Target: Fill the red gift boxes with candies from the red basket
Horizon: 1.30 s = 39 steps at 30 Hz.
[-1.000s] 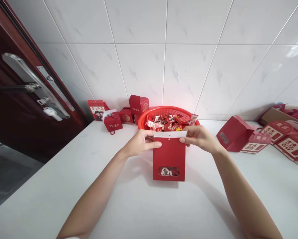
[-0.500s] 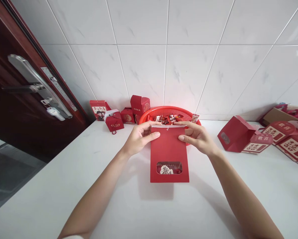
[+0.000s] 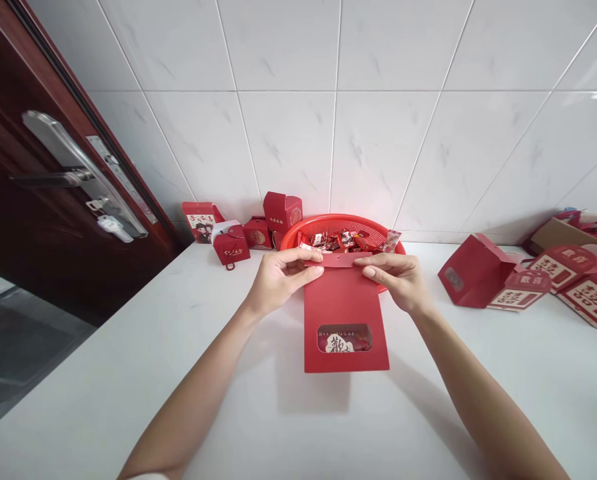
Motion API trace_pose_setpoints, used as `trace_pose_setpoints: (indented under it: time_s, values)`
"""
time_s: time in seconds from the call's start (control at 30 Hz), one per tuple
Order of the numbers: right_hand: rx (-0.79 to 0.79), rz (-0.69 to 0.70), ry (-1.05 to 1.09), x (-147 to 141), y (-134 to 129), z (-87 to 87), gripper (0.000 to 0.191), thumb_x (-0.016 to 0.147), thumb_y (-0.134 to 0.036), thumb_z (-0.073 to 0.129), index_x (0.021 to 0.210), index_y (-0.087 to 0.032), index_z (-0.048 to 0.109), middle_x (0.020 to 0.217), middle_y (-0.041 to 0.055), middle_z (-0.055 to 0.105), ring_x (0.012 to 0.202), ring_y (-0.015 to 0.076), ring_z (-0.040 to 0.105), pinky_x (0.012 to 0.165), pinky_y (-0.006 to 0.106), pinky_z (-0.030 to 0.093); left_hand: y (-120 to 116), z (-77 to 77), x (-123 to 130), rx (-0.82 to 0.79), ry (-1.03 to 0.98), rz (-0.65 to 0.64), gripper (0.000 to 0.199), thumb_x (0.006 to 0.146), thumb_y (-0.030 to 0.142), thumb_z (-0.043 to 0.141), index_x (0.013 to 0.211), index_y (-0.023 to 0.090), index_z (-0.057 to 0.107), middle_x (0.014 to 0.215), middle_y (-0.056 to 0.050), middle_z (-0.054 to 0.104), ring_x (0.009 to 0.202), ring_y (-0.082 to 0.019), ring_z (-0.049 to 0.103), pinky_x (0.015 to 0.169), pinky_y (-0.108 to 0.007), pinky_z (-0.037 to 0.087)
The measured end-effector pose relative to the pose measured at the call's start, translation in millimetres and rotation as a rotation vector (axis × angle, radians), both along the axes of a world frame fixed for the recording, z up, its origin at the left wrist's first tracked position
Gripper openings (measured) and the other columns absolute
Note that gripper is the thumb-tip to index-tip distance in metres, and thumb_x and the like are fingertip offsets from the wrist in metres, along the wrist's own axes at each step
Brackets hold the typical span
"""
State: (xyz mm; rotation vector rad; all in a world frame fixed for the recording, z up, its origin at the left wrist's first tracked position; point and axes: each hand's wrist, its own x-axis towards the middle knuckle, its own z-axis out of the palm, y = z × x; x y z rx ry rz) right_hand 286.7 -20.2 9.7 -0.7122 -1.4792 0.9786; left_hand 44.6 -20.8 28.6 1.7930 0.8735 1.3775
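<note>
A flat red paper candy bag (image 3: 342, 297) hangs between my hands, held above the white counter. Its front has a clear window near the bottom, and wrapped contents show through it. At the bag's top-left corner, my left hand (image 3: 284, 279) pinches the folded-over flap between thumb and fingers. My right hand (image 3: 394, 277) pinches the top-right corner the same way. The flap lies folded toward me, with a small hole in its middle. Just behind the bag sits a red plastic basket (image 3: 291, 238) of wrapped candies (image 3: 346, 240).
Small red gift boxes (image 3: 232, 244) stand left of the basket by the tiled wall. More red boxes (image 3: 478, 272) lie at the right, beside an open cardboard box (image 3: 553, 232). A dark red door (image 3: 28, 220) with a handle and keys is at the far left.
The bag's top flap has been folded down over its front by both hands. The bag's lower end has swung slightly nearer and to the right.
</note>
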Motion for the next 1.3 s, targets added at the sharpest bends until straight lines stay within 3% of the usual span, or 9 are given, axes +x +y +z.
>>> trace_pose_setpoints:
  time_s: [0.23, 0.4, 0.53, 0.6, 0.77, 0.87, 1.03, 1.23, 1.3]
  values:
    - [0.009, -0.137, 0.037, -3, -2, -2.2, 0.016, 0.076, -0.045, 0.086, 0.082, -0.029, 0.084, 0.082, 0.0042, 0.081, 0.073, 0.0219, 0.073, 0.059, 0.032, 0.058, -2, 0.3, 2, 0.058, 0.026, -0.023, 0.018, 0.082, 0.032, 0.079, 0.095, 0.02, 0.083, 0.099, -0.006, 0.081, 0.094, -0.023, 0.075, 0.079, -0.031, 0.063]
    - [-0.12, -0.037, -0.027, -5, -8, 6.7, 0.049, 0.083, -0.054, 0.078, 0.126, -0.031, 0.072, 0.073, 0.0012, 0.076, 0.072, 0.0241, 0.072, 0.063, 0.038, 0.06, -4, -4.6, 6, 0.099, -0.034, 0.053, 0.025, 0.085, 0.03, 0.076, 0.109, 0.023, 0.079, 0.114, -0.005, 0.079, 0.101, -0.023, 0.074, 0.082, -0.034, 0.062]
    - [-0.182, 0.047, -0.045, -7, -10, 10.8, 0.037, 0.084, -0.058, 0.076, 0.096, -0.023, 0.075, 0.083, 0.0044, 0.075, 0.077, 0.0218, 0.07, 0.065, 0.034, 0.058, -4, -6.7, 8, 0.094, -0.061, 0.078, 0.032, 0.083, 0.03, 0.077, 0.114, 0.024, 0.077, 0.115, -0.006, 0.078, 0.096, -0.022, 0.073, 0.079, -0.033, 0.06]
    - [-0.23, 0.043, -0.014, -8, -10, 10.1, 0.038, 0.081, -0.058, 0.078, 0.082, -0.021, 0.072, 0.079, 0.0039, 0.072, 0.07, 0.0183, 0.066, 0.059, 0.029, 0.054, -3, -5.1, 9, -0.026, -0.082, 0.055, 0.037, 0.081, 0.034, 0.078, 0.116, 0.022, 0.076, 0.112, -0.006, 0.078, 0.092, -0.023, 0.072, 0.078, -0.034, 0.06]
    - [-0.321, -0.003, 0.041, -12, -8, 4.5, 0.043, 0.075, -0.062, 0.08, 0.077, -0.021, 0.067, 0.07, 0.0015, 0.065, 0.061, 0.0165, 0.058, 0.05, 0.028, 0.046, -5, 1.5, 11, -0.333, -0.063, -0.085, 0.035, 0.085, 0.05, 0.074, 0.095, 0.017, 0.077, 0.091, -0.006, 0.077, 0.086, -0.024, 0.071, 0.076, -0.035, 0.059]
    - [-0.185, -0.099, 0.012, -14, -10, 3.8, 0.043, 0.079, -0.063, 0.077, 0.074, -0.022, 0.065, 0.065, -0.0001, 0.059, 0.058, 0.0157, 0.053, 0.048, 0.028, 0.043, -7, 4.0, 10, -0.277, -0.083, -0.088, 0.036, 0.085, 0.052, 0.073, 0.093, 0.017, 0.077, 0.091, -0.006, 0.077, 0.088, -0.024, 0.07, 0.077, -0.034, 0.058]
    - [0.121, -0.333, 0.004, -8, -13, 10.6, 0.039, 0.088, -0.057, 0.071, 0.073, -0.022, 0.063, 0.062, -0.0022, 0.048, 0.058, 0.0132, 0.043, 0.049, 0.027, 0.035, -7, 5.5, 8, -0.205, -0.161, -0.028, 0.045, 0.082, 0.049, 0.079, 0.115, 0.02, 0.073, 0.113, -0.009, 0.076, 0.111, -0.028, 0.07, 0.094, -0.038, 0.057]
    - [0.395, -0.814, 0.043, 30, -2, 24.4, 0.063, 0.084, -0.062, 0.073, 0.059, -0.024, 0.029, 0.06, -0.0057, 0.022, 0.055, 0.0107, 0.022, 0.05, 0.028, 0.023, -2, 5.6, 3, -0.235, -0.155, -0.026, 0.046, 0.082, 0.051, 0.078, 0.114, 0.019, 0.07, 0.114, -0.011, 0.076, 0.111, -0.029, 0.071, 0.1, -0.043, 0.056]
    - [0.423, -0.94, 0.036, 44, 2, 27.3, 0.064, 0.082, -0.067, 0.071, 0.06, -0.025, 0.028, 0.06, -0.0055, 0.022, 0.056, 0.0114, 0.022, 0.051, 0.028, 0.024, -1, 5.3, 2, -0.235, -0.108, -0.035, 0.044, 0.082, 0.051, 0.078, 0.111, 0.019, 0.071, 0.115, -0.011, 0.076, 0.111, -0.029, 0.071, 0.099, -0.043, 0.057]
